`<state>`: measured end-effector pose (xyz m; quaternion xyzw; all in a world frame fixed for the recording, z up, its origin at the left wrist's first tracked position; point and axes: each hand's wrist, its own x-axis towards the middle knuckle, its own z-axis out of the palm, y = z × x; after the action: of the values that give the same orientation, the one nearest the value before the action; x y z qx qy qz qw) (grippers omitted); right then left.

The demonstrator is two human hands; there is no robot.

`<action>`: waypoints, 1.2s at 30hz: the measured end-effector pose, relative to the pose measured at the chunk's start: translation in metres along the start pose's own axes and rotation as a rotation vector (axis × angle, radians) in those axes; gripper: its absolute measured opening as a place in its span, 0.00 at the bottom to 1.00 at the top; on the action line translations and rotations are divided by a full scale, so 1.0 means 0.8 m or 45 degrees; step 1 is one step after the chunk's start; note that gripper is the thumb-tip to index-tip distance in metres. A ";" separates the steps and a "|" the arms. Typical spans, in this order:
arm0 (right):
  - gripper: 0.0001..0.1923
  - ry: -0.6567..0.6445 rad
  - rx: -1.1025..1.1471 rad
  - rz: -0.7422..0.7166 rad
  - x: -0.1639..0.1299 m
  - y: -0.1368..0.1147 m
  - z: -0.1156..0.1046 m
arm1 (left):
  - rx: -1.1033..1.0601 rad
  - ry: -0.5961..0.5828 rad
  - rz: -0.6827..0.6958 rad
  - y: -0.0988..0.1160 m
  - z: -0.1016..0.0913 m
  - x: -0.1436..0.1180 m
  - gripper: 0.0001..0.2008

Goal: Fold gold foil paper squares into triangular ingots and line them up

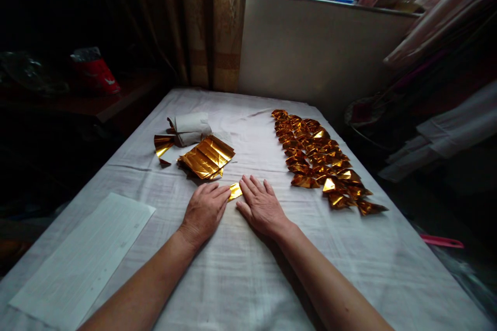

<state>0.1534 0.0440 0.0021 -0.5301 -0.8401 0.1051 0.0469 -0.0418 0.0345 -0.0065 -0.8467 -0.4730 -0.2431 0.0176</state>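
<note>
Gold foil strip under left hand and right hand

Left hand: palm down, fingers together and slightly bent, laid over the strip's left end; not closed in a grip.
Right hand: palm down, flat, fingers extended, thumb a little apart, tips at the strip's right end.
Strip: narrow, shiny, lying on the white cloth, its middle exposed between the hands.
Gold sheets: one fanned stack, just beyond the left hand.
Curled gold piece: one, left of the stack.
Pale folded bundle: one, behind the stack.
Folded gold pieces: many, peaked, set close together in lengthwise rows, right of the right hand and reaching toward the far edge.
Paper sheet: one, long, white, faintly lined, flat at near left.
Surroundings: patterned curtain and pale wall behind; red container at left; pink handle at right.
</note>
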 end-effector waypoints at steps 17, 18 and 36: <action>0.31 0.051 -0.004 0.039 -0.002 0.000 0.005 | 0.023 -0.120 0.035 0.012 -0.006 -0.009 0.18; 0.31 0.050 0.000 0.042 -0.002 0.000 0.005 | 0.029 -0.139 0.033 0.010 -0.006 -0.011 0.18; 0.31 0.175 -0.010 0.075 -0.013 -0.001 0.012 | -0.038 -0.063 -0.042 -0.020 -0.004 -0.014 0.16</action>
<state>0.1554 0.0334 -0.0066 -0.5606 -0.8194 0.0665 0.0991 -0.0605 0.0337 -0.0119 -0.8446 -0.4837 -0.2293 -0.0107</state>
